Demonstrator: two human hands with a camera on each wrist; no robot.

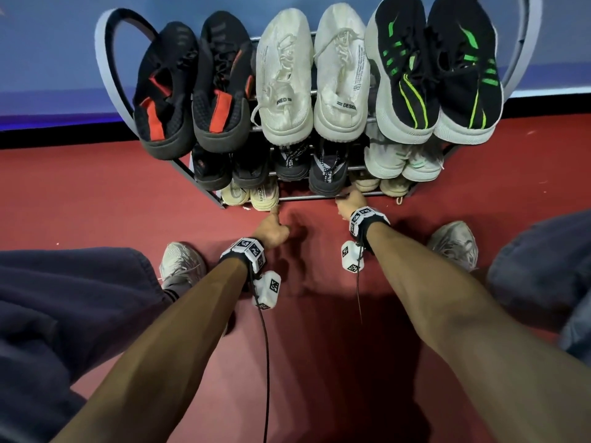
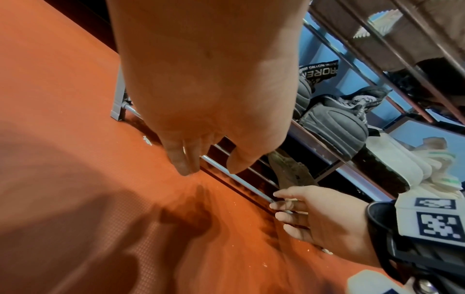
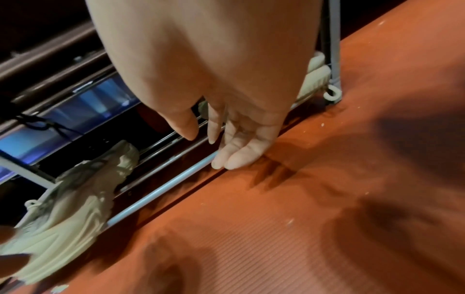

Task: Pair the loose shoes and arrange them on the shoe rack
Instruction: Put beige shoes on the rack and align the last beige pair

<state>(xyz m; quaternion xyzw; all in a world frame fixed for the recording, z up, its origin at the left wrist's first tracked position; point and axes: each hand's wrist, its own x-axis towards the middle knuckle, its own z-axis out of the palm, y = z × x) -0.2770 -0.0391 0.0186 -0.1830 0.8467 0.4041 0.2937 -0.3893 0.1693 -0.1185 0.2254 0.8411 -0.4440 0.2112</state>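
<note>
A red floor (image 1: 96, 193) runs under everything, meeting a blue wall (image 1: 48, 59) behind. Against that wall stands the shoe rack (image 1: 105, 52), a metal frame with rod shelves, three tiers showing in the head view.

On the top tier sit three pairs, toes to the wall: black shoes with red patches (image 1: 192, 87) at the left, white shoes (image 1: 311, 78) in the middle, and black shoes with green stripes (image 1: 435, 68) at the right. The middle tier holds dark shoes (image 1: 230, 169) at the left, grey-black shoes with printed laces (image 1: 311, 169) in the middle, and pale mint-white shoes (image 1: 403, 163) at the right. On the bottom tier a cream pair (image 1: 249, 195) lies at the left and a beige pair (image 1: 380, 185) at the right; the stretch between them shows only bare rods.

The person crouches before the rack, dark trouser legs (image 1: 64, 308) to either side and their own grey shoes (image 1: 180, 260) planted on the floor.

The right hand (image 1: 350, 203) reaches to the front rod (image 3: 161, 189) of the bottom tier, beside the beige pair; its fingers (image 3: 226, 159) are straight and loosely spread, tips at the rod, holding nothing. The left hand (image 1: 271, 230) hangs just above the floor short of the rack, near the cream pair; its fingers are loosely curled and empty, with the thumb pointing toward the rod.

Both wrists carry black straps with white marker blocks (image 1: 249, 251) and trailing cables (image 1: 265, 362).
</note>
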